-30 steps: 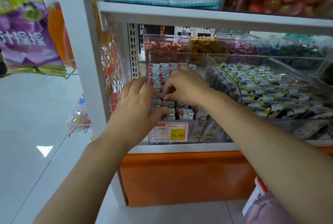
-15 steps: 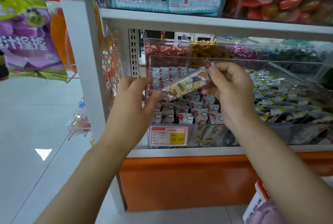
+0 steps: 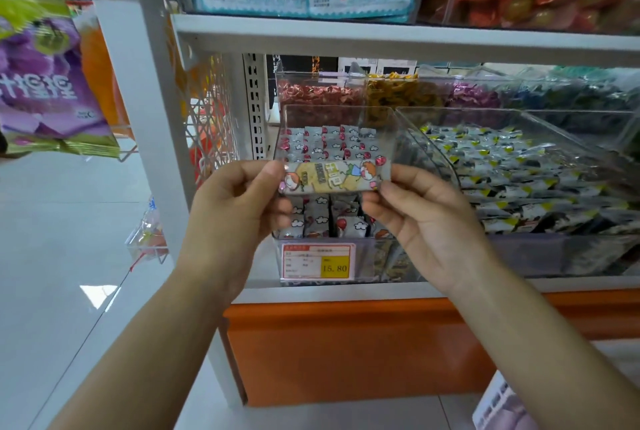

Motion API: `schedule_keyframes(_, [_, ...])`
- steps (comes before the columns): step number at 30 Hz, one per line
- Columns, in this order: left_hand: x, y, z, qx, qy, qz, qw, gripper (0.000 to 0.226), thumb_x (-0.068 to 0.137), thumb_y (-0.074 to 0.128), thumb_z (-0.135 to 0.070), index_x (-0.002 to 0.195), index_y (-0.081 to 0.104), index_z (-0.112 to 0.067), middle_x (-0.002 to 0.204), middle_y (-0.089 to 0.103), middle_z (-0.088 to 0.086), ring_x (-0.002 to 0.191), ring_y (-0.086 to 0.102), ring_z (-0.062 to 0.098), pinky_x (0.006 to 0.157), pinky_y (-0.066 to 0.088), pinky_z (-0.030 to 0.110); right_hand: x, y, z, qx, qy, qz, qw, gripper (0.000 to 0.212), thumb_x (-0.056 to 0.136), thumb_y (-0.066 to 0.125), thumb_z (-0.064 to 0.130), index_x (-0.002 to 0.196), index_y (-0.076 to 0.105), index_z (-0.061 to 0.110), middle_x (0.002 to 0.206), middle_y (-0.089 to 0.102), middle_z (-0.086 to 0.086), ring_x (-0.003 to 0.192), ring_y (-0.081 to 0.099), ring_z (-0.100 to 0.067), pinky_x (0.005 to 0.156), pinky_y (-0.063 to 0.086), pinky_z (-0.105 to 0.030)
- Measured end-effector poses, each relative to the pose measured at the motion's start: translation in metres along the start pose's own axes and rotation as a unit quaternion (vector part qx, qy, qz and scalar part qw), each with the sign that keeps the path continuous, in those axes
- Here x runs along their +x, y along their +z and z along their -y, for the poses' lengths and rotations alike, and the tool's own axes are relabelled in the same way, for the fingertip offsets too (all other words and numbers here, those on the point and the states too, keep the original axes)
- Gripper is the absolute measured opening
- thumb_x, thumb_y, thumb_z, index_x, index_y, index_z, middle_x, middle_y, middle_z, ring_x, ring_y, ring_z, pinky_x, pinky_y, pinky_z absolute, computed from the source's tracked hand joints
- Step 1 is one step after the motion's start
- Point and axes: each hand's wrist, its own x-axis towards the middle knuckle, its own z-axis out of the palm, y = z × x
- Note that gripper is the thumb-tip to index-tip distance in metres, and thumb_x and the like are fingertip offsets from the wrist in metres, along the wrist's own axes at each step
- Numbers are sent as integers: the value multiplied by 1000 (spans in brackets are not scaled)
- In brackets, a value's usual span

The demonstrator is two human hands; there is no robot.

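Pinched at both ends between left hand (image 3: 235, 211) and right hand (image 3: 426, 218), snack packet (image 3: 334, 176) held level — inspection step, I judge — next, back into the clear bin (image 3: 346, 114).

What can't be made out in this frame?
Head view:
- Print on the packet: too small, blurred; left hand and right hand cover its ends.
- Small lines on the price tag: too small; only 15.80 reads.
- Bottom right, pink item: cut off by the edge.
- The purple bag: blurred, cut off left.

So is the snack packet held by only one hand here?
No, the left hand pinches the snack packet at its left end and the right hand pinches its right end.
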Motion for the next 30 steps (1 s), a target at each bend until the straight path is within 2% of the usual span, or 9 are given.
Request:
schedule_keyframes(3, [1,1,-2,-115,-57,34,991,13,91,51,-6,88,63,-8,61,60,0,52,57,4,52,49,12,1,-1,-1,8,-2,-23,1000,28,86,51,-9,113,57,-6,87,64,-17,62,69,-15,55,54,-19])
schedule_keyframes(8, [-1,2,-3,-132,-50,61,988,22,87,48,7,97,63,-6,65,67,2,57,63,5,57,52,13,3,-3,-2,59,21,-46,997,30,87,49,-10,116,56,-5,82,66,-15,59,68,-14,51,53,-19])
schedule_keyframes(11, [-1,0,-1,-72,-12,61,995,23,87,50,6,98,63,-9,63,67,0,60,64,8,60,53,15,3,-2,-2,57,17,-47,997,22,89,50,-6,110,58,-3,71,68,-11,58,68,-16,51,54,-21])
schedule_keyframes(13, [-1,-2,0,16,22,64,998,25,89,51,5,102,64,-12,66,67,-2,64,66,9,63,54,17,2,-1,-2,28,14,-35,999,15,87,57,13,97,60,2,68,66,-9,56,66,-17,50,54,-25])
schedule_keyframes(15, [-2,-2,0,91,37,71,993,29,90,51,4,104,66,-17,75,69,1,68,67,10,63,55,20,1,-2,-3,-44,-2,-36,998,25,78,63,30,84,59,6,66,62,-6,56,64,-17,51,54,-27])
schedule_keyframes(19, [-2,1,-4,78,-25,62,995,25,91,51,-7,100,70,-20,85,70,5,70,63,13,57,55,25,2,-6,-5,-156,-73,-33,984,10,87,62,13,84,56,7,83,57,-14,66,66,-17,63,57,-29])
schedule_keyframes(23, [-3,0,-3,152,14,63,986,21,88,57,-28,104,70,-23,94,70,1,79,66,16,66,59,28,2,-6,-6,-202,-108,19,973,10,88,60,4,93,62,13,105,63,-16,86,69,-18,69,57,-29])
schedule_keyframes(26, [-3,-1,-2,164,12,66,984,20,89,57,-23,104,69,-20,98,70,2,87,68,20,71,59,33,0,-4,-6,-236,-111,40,964,19,89,60,10,100,69,21,104,67,-7,87,69,-18,70,58,-29])
schedule_keyframes(30, [-3,-2,-3,181,29,77,980,15,86,62,-21,98,70,-24,94,72,2,82,69,20,70,59,30,-1,-4,-4,-262,-126,26,956,13,87,63,12,93,72,18,96,66,-13,83,66,-18,62,56,-25])
